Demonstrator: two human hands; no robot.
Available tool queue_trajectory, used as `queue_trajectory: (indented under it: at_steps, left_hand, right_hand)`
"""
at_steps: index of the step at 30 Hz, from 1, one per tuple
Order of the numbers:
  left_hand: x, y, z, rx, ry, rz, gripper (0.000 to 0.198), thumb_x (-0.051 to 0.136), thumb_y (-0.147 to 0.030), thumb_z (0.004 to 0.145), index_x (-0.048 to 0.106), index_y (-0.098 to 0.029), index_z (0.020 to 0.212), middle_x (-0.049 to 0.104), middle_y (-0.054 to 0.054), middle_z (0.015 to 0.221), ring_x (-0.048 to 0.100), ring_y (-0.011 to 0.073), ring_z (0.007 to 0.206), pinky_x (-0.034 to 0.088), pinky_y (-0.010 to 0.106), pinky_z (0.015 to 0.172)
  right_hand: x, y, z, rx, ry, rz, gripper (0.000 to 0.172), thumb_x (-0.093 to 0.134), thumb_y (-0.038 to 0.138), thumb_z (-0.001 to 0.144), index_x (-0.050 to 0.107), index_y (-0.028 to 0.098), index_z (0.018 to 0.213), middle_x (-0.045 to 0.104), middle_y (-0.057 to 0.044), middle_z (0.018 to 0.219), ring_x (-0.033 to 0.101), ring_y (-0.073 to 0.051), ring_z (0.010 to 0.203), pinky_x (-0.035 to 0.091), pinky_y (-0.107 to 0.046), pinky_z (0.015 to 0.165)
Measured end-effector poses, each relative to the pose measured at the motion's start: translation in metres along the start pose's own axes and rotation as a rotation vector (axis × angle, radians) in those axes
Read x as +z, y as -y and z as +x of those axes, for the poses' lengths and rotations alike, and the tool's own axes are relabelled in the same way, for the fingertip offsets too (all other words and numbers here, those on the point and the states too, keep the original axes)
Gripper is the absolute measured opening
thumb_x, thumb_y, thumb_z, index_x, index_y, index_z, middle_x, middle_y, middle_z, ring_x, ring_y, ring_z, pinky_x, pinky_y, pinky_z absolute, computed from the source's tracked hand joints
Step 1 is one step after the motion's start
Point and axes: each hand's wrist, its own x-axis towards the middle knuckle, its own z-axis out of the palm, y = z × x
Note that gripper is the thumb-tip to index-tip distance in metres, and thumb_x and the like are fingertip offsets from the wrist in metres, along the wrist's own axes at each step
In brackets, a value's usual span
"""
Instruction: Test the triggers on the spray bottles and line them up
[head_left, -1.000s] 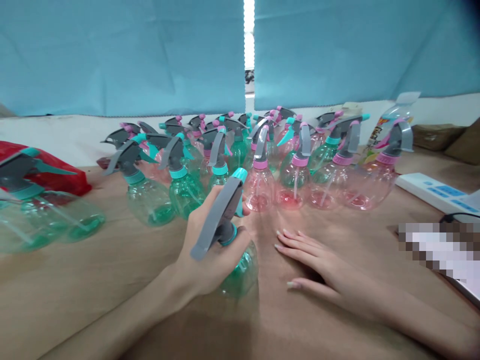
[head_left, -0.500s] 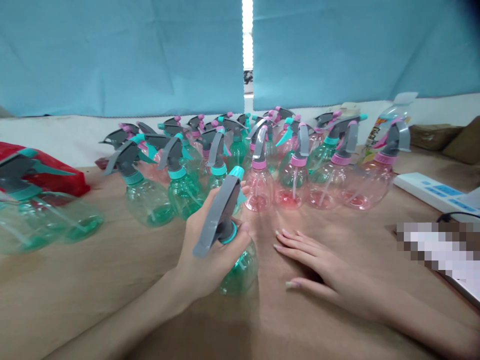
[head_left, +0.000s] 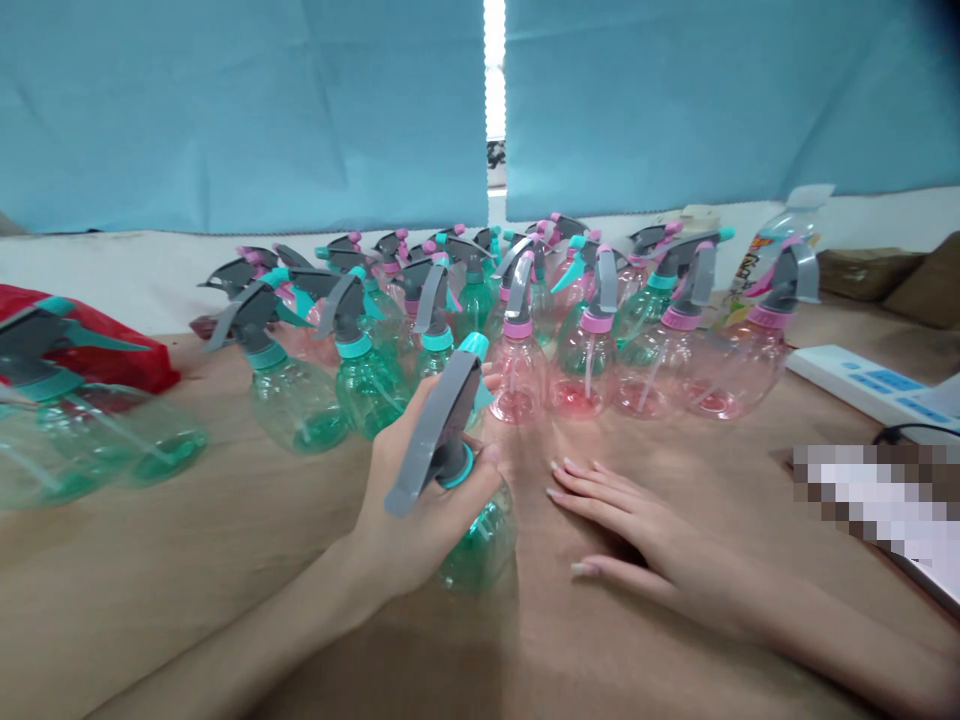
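My left hand (head_left: 412, 510) is wrapped round the neck of a green spray bottle (head_left: 480, 550) with a grey trigger head and a turquoise nozzle. The bottle is upright, and its upper body is partly hidden by my fingers. Fingers stretched out, my right hand (head_left: 637, 530) lies palm down on the brown table (head_left: 555, 640), to the right of that bottle, holding nothing. Just beyond the hands stand a pink spray bottle (head_left: 517, 380), a second pink spray bottle (head_left: 581, 380) and a green spray bottle (head_left: 371, 390).
Several more pink and green spray bottles crowd the back of the table. At the far left a clear-green spray bottle (head_left: 165, 440) stands before a red bag (head_left: 142, 350). A labelled drink bottle (head_left: 787, 235), a white power strip (head_left: 870, 385) and a blurred-out flat object (head_left: 885, 500) lie right.
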Motion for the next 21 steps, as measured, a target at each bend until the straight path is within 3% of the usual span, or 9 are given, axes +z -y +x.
queue_trajectory:
  at_steps: [21]
  left_hand:
    - [0.0012,0.0028,0.0005,-0.009,-0.017,0.011,0.038,0.049,-0.021,0.082,0.052,-0.026,0.119,0.067,0.000,0.092,0.059,0.0123,0.059,0.053,0.027,0.057]
  right_hand:
    - [-0.0014,0.0023,-0.0004,0.012,-0.004,0.005,0.065,0.055,0.054,0.093,0.033,0.034,0.150,0.031,-0.002,0.158,0.027,-0.030,0.144,0.022,-0.055,0.118]
